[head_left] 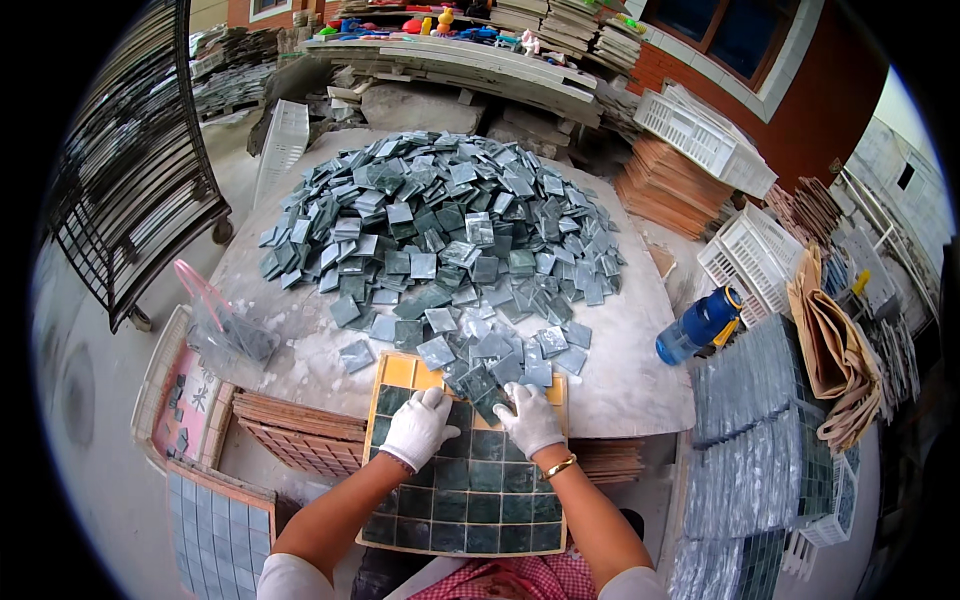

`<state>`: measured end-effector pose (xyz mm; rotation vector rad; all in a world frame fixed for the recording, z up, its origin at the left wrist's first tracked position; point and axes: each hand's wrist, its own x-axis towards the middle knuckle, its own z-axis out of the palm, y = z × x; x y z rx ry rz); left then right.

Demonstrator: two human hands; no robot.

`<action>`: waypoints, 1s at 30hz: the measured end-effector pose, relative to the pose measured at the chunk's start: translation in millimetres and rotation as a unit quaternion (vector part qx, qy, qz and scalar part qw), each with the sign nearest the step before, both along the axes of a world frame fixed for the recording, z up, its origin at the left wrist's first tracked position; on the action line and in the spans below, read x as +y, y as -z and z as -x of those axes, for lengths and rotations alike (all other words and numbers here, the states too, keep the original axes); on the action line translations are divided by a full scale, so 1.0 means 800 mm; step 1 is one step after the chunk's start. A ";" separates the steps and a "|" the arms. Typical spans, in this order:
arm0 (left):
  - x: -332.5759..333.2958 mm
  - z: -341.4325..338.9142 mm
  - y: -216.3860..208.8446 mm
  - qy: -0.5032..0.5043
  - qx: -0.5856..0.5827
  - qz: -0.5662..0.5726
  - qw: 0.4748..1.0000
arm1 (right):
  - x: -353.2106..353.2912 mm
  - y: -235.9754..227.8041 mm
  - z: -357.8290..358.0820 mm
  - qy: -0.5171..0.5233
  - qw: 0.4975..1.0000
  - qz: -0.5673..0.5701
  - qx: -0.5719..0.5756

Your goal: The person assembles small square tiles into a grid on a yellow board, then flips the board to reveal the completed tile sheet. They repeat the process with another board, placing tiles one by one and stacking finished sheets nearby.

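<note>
Both my hands wear white gloves and work over a shallow, light-yellow gridded tray (400,371), largely filled with square dark green stone tiles (451,505). My left hand (418,430) rests on the tray's left part, fingers forward and thumb apart, with no tile visible in its grasp. On the right, my right hand (531,420) has its fingers and thumb closed at the edge of a dark green tile (487,404) near the tray's far rows. Loose grey-green tiles (490,347) spill onto the tray's far edge from a big heap (430,220) behind it.
The pile lies on a pale, dusty table (640,350). A blue bottle (698,325) stands at its right edge, a clear bag with pink handles (230,335) at its left. Stacked tile sheets (745,430) stand right, brown trays (300,430) under the table, a metal rack (130,170) far left.
</note>
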<state>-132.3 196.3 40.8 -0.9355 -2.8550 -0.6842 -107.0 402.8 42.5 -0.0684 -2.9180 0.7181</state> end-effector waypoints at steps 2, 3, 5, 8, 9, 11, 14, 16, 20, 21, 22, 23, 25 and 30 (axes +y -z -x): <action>-0.002 0.001 -0.001 -0.008 -0.002 0.002 1.000 | -0.014 -0.018 -0.008 -0.006 0.998 -0.058 -0.006; -0.001 0.002 -0.001 -0.009 -0.002 0.001 1.000 | -0.026 -0.023 -0.007 0.012 0.993 -0.100 -0.056; -0.001 0.006 0.003 0.006 -0.005 0.001 1.000 | -0.040 -0.024 -0.006 0.034 0.988 -0.136 -0.070; -0.003 0.010 0.001 0.017 0.007 -0.010 1.000 | -0.034 -0.031 -0.006 -0.003 0.993 -0.117 -0.002; -0.005 0.014 0.001 0.015 0.010 -0.007 1.000 | -0.029 -0.031 -0.001 -0.077 0.995 -0.049 -0.044; -0.006 0.018 0.007 0.013 0.009 -0.005 1.000 | -0.021 -0.038 0.007 -0.219 0.962 0.084 -0.137; -0.003 0.018 0.009 0.008 0.018 0.007 1.000 | -0.021 -0.020 0.017 -0.214 0.918 0.246 -0.226; -0.005 0.013 0.009 0.004 0.038 -0.003 0.999 | -0.016 -0.014 0.026 -0.170 0.916 0.306 -0.196; -0.002 0.019 0.004 0.013 0.012 0.013 1.000 | -0.013 -0.004 0.057 -0.103 0.962 0.244 -0.060; -0.004 0.017 0.006 0.020 0.005 0.009 1.000 | -0.014 -0.006 0.055 -0.092 0.975 0.195 -0.047; -0.006 0.018 0.005 0.026 0.002 0.003 1.000 | -0.012 -0.010 0.057 -0.083 0.986 0.144 -0.031; -0.008 0.019 0.005 0.033 -0.001 -0.003 0.999 | -0.008 -0.014 0.058 -0.072 0.993 0.092 -0.014; -0.014 0.022 0.011 0.044 0.008 -0.010 0.999 | -0.004 -0.029 0.053 -0.137 0.988 0.003 -0.078; -0.014 0.029 0.013 0.094 0.000 -0.043 0.995 | -0.014 -0.052 0.032 -0.175 0.952 -0.210 -0.141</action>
